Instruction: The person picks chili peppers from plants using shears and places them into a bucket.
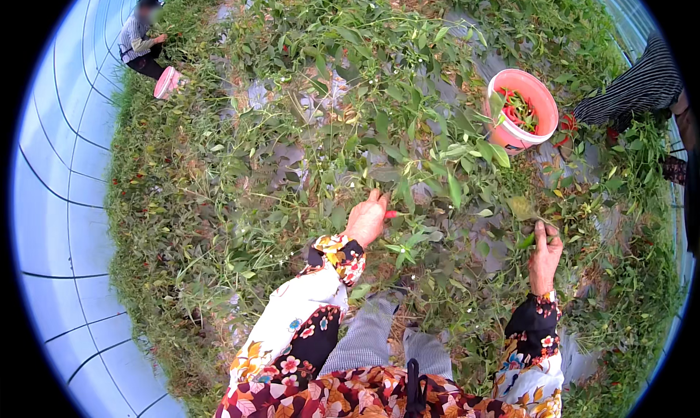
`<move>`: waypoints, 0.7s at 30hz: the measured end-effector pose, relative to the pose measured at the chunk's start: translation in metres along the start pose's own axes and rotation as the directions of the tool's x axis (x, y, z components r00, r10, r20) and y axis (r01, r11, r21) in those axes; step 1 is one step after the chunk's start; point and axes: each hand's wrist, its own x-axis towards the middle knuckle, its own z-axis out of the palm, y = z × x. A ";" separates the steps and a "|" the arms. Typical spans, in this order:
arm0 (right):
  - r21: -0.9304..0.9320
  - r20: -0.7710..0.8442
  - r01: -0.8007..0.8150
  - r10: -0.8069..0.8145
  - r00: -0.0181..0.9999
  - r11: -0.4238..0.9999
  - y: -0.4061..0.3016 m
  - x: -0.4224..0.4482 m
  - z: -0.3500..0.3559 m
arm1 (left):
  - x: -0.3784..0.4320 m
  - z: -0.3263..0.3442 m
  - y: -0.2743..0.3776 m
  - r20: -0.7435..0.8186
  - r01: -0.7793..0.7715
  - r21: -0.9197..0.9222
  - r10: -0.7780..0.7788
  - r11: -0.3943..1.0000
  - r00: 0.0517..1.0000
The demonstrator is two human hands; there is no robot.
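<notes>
My left hand [367, 217] is among the leaves of the pepper plants in front of me, its fingers closed around a red chili pepper [391, 214] whose end sticks out on the right. Farther right, my right hand [544, 248] pinches a thin stem with a yellowish leaf [521, 208] between thumb and fingers. A green chili pepper [526, 241] lies against the left side of its fingertips. Beyond it stands a pink bucket [522, 109] with a white rim, holding red chili peppers [514, 112] and green bits.
At the upper left a person [143, 38] crouches beside another pink bucket [166, 83]. Part of another person in striped clothing [634, 87] is at the right edge, near some red peppers [567, 123]. Plastic sheet [492, 68] shows between plants. A greenhouse wall [60, 199] curves along the left.
</notes>
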 end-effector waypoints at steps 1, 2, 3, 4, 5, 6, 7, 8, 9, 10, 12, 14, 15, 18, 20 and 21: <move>0.132 -0.042 -0.027 0.032 0.999 0.991 0.014 -0.007 -0.019 | 0.007 -0.015 0.010 0.048 0.054 0.084 -0.058 0.995 0.997; 0.133 -0.034 -0.155 0.160 0.986 0.979 0.015 -0.020 -0.031 | 0.004 -0.019 -0.004 0.037 0.074 0.144 -0.080 0.987 0.996; 0.237 -0.052 -0.155 0.171 0.984 0.959 0.016 -0.033 -0.034 | 0.007 -0.019 -0.017 0.034 0.071 0.192 -0.079 0.979 0.996; 0.361 -0.009 -0.199 0.217 0.976 0.911 0.029 -0.046 -0.050 | 0.013 -0.030 -0.019 0.035 0.079 0.170 -0.086 0.982 0.996; 0.343 -0.033 -0.287 0.317 0.948 0.894 0.036 -0.059 -0.055 | 0.013 -0.030 -0.037 -0.039 0.086 0.204 -0.079 0.975 0.996; 0.351 -0.071 -0.343 0.390 0.918 0.871 0.039 -0.073 -0.062 | 0.024 -0.032 -0.043 -0.165 0.095 0.113 -0.076 0.989 0.983; 0.361 -0.046 -0.388 0.432 0.901 0.848 0.045 -0.088 -0.066 | 0.028 -0.039 -0.053 -0.291 0.113 0.028 -0.100 0.993 0.952; 0.380 -0.100 -0.393 0.459 0.883 0.837 0.054 -0.098 -0.067 | 0.037 -0.046 -0.064 -0.369 0.195 -0.067 -0.206 0.978 0.906; 0.326 -0.092 -0.467 0.519 0.850 0.822 0.065 -0.109 -0.073 | 0.046 -0.052 -0.078 -0.432 0.272 -0.169 -0.319 0.947 0.844; 0.326 -0.205 -0.443 0.520 0.829 0.835 0.075 -0.125 -0.071 | 0.056 -0.056 -0.090 -0.437 0.336 -0.199 -0.390 0.921 0.811; 0.392 -0.219 -0.429 0.535 0.816 0.814 0.083 -0.161 -0.072 | 0.080 -0.052 -0.099 -0.508 0.325 -0.180 -0.370 0.929 0.778; 0.317 -0.028 -0.500 0.534 0.845 0.806 0.088 -0.186 -0.086 | 0.094 -0.038 -0.110 -0.544 0.172 -0.129 -0.215 0.977 0.811; 0.170 0.030 -0.515 0.518 0.855 0.840 0.094 -0.194 -0.094 | 0.105 -0.029 -0.110 -0.555 0.084 -0.107 -0.129 0.991 0.822; -0.166 -0.132 -0.502 0.486 0.864 0.849 0.081 -0.170 -0.078 | 0.130 -0.013 -0.080 -0.351 0.039 0.050 -0.019 0.998 0.936; -0.173 -0.068 -0.446 0.442 0.895 0.878 0.089 -0.177 -0.086 | 0.150 0.002 -0.072 -0.127 0.040 0.291 -0.003 0.956 0.992; -0.171 -0.026 -0.418 0.420 0.907 0.892 0.094 -0.180 -0.089 | 0.156 0.008 -0.073 -0.060 0.030 0.447 -0.004 0.894 0.998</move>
